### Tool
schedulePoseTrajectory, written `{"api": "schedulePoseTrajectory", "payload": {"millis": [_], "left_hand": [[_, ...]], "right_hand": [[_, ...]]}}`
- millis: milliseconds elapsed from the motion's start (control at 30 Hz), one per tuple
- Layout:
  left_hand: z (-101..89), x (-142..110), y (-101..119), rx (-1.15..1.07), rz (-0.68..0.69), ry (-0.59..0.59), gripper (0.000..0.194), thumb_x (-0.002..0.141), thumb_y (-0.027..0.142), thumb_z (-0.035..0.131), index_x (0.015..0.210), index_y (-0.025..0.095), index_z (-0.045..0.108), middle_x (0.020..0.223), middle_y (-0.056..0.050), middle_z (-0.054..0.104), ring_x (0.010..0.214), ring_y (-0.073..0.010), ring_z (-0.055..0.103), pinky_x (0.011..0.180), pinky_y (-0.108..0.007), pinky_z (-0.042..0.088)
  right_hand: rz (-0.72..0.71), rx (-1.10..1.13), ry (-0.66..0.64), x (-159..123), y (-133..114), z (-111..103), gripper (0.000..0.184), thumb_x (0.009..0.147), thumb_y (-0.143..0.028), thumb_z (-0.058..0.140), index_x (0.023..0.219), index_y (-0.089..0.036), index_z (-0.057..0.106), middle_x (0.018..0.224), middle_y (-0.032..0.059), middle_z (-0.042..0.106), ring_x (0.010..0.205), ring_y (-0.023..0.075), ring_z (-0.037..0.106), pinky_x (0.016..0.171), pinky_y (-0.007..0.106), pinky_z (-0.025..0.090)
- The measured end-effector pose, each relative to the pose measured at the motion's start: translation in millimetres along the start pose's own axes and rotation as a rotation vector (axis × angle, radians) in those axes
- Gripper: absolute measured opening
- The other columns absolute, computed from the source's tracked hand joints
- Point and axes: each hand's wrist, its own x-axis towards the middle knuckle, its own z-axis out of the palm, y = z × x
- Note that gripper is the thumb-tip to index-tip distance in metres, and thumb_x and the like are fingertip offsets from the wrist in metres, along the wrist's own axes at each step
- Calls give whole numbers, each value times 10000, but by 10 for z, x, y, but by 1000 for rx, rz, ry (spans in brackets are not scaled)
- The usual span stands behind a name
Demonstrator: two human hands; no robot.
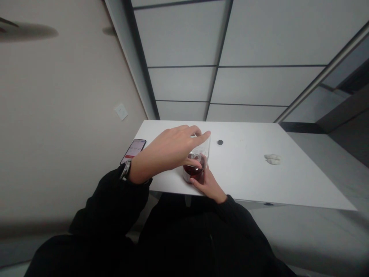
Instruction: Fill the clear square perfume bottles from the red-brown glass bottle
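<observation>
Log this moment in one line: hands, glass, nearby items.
left hand: spread over clear glass | right hand: fingers at glass base | glass: dark red liquid, on white table | nearby: phone, dark disc

Place: plain indoor room, perhaps an office or a home; cannot tell which.
Table: white rectangular tabletop (245, 177), smartphone (133, 151) near its left edge.
Wall: beige, with square white switch plate (121, 112).
Beyond: large grey panels (259, 84), dark seams, metal rail (319, 75).
</observation>
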Motion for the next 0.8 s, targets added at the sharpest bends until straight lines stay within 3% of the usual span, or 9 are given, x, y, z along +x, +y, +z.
{"api": "schedulePoseTrajectory", "payload": {"millis": [400,567,800], "left_hand": [[-104,37,84,62,-23,-74,702,1003,441,718,1607,209,443,1480,-151,649,1294,-299,636,954,-345,507],[-64,19,59,50,-12,-36,700,1002,465,715,1596,193,462,1461,-161,661,1270,-298,649,931,-342,518],[153,-125,-126,-110,-23,128,778,954,549,754,1595,190,496,1422,-157,682,1256,-306,663,981,-375,543]], "right_hand": [[-20,1,-13,14,-5,17,953,998,-595,647,1710,-226,133,1653,181,488,1542,331,483,1290,570,393],[-33,21,-8,12,14,19,957,991,-568,676,1716,-263,132,1660,167,484,1536,334,491,1287,581,397],[19,-30,18,-46,150,-3,1047,960,-540,728,1730,-266,74,1705,175,409,1585,352,412,1330,624,272]]}}
